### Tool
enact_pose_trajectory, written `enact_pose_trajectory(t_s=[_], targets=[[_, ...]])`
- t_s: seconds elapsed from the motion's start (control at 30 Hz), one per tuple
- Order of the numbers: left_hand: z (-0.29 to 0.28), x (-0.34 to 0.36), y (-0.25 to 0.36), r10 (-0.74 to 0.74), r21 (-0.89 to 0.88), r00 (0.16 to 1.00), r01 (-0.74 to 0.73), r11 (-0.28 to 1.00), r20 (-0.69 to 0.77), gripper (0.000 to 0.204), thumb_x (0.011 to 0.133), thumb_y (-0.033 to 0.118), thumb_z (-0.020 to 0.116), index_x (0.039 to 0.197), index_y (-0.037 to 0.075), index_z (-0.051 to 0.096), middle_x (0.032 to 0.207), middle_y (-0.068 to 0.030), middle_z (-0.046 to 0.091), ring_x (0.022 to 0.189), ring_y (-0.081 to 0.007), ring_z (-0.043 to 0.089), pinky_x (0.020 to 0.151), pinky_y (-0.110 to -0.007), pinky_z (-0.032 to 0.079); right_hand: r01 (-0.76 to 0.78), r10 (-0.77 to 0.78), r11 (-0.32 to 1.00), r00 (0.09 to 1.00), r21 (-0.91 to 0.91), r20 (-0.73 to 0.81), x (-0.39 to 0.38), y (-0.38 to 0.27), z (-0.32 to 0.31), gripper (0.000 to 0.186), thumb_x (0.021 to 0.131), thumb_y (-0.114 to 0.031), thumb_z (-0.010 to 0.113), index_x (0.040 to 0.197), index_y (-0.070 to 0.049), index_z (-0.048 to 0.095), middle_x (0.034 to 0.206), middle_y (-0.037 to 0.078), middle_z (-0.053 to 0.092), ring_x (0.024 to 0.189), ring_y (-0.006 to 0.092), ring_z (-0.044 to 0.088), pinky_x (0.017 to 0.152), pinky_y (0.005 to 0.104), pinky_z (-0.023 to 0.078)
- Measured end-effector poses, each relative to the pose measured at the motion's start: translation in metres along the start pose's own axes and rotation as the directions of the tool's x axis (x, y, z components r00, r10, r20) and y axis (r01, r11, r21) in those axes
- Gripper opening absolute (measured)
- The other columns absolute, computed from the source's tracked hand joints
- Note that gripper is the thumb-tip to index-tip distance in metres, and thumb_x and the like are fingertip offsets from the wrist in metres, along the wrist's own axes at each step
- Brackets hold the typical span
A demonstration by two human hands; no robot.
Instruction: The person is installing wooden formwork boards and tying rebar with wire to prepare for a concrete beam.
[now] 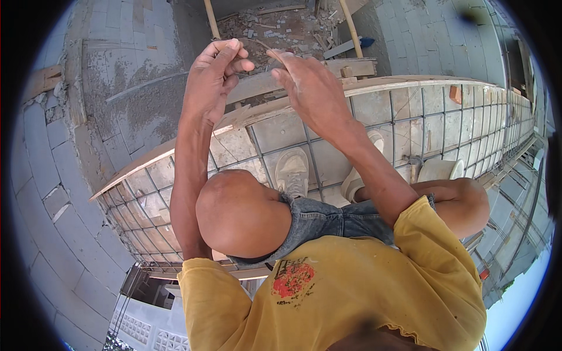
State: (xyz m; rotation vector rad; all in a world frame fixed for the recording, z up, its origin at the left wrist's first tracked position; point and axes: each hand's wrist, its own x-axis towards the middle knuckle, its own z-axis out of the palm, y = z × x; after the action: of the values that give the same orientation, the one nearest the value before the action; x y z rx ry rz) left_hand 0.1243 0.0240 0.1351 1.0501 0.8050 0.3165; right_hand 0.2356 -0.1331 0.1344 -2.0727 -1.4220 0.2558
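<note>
Both my hands are raised in front of me, over the wooden board along the far edge of a rebar mesh (310, 153). A thin bent wire (255, 41) spans the gap between them. My left hand (215, 79) pinches one end of it between thumb and forefinger, its other fingers curled. The other end runs into the fingers of my right hand (308, 88), whose back faces up and partly hides its grip. My forearms reach past my bent knees, and my shoes rest among the bars.
A hammer (414, 168) lies on the mesh to the right, with a brick piece (455, 94) farther off. The wooden board (257, 113) edges the mesh. Beyond it, rubble (275, 32) lies far below between two upright poles (352, 28). Grey block walls (55, 193) stand at both sides.
</note>
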Motion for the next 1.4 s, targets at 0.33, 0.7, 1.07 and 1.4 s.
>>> enact_pose_trajectory(t_s=[0.33,0.7,1.07,1.4], targets=[[-0.051,0.024,-0.071,-0.299,0.468,0.954,0.276,0.839,-0.028,0.016,0.092,0.025,0.060,0.093,0.009,0.061,0.075,0.0045,0.055,0.063,-0.0023,0.048,0.050,-0.019,0.031,0.312,-0.209,0.926,0.892,-0.212,0.401,0.030,0.060,0.035,0.023,0.091,-0.013,0.052,0.111,-0.006,0.061,0.094,0.015,0.068,0.081,0.0324,0.068,0.064,0.0414,0.053],[-0.095,0.077,-0.199,-0.575,0.798,0.815,0.303,0.521,0.066,0.017,0.084,0.020,0.069,0.092,0.005,0.069,0.082,-0.0032,0.063,0.076,-0.0133,0.055,0.073,-0.028,0.043,0.221,0.118,0.926,0.601,-0.306,0.791,0.031,0.086,0.147,0.020,0.088,-0.014,0.056,0.099,-0.009,0.072,0.106,0.012,0.070,0.102,0.0265,0.067,0.082,0.0395,0.053],[-0.095,0.079,-0.219,-0.524,0.784,0.835,0.209,0.584,0.168,0.032,0.083,0.023,0.068,0.111,0.009,0.069,0.101,-0.0099,0.069,0.095,-0.0222,0.063,0.087,-0.034,0.046,0.163,0.142,0.945,0.578,-0.284,0.804,0.029,0.104,0.170,0.020,0.087,-0.013,0.056,0.097,-0.007,0.073,0.101,0.013,0.071,0.097,0.0282,0.068,0.081,0.0401,0.054],[-0.092,0.078,-0.218,-0.488,0.890,0.847,0.042,0.454,0.209,0.030,0.085,0.028,0.064,0.111,0.014,0.070,0.113,-0.0120,0.067,0.104,-0.0302,0.062,0.091,-0.038,0.046,0.195,0.214,0.930,0.407,-0.313,0.888,0.030,0.101,0.171,0.026,0.090,-0.016,0.054,0.108,-0.010,0.071,0.114,0.011,0.068,0.107,0.0254,0.065,0.086,0.0400,0.053]])
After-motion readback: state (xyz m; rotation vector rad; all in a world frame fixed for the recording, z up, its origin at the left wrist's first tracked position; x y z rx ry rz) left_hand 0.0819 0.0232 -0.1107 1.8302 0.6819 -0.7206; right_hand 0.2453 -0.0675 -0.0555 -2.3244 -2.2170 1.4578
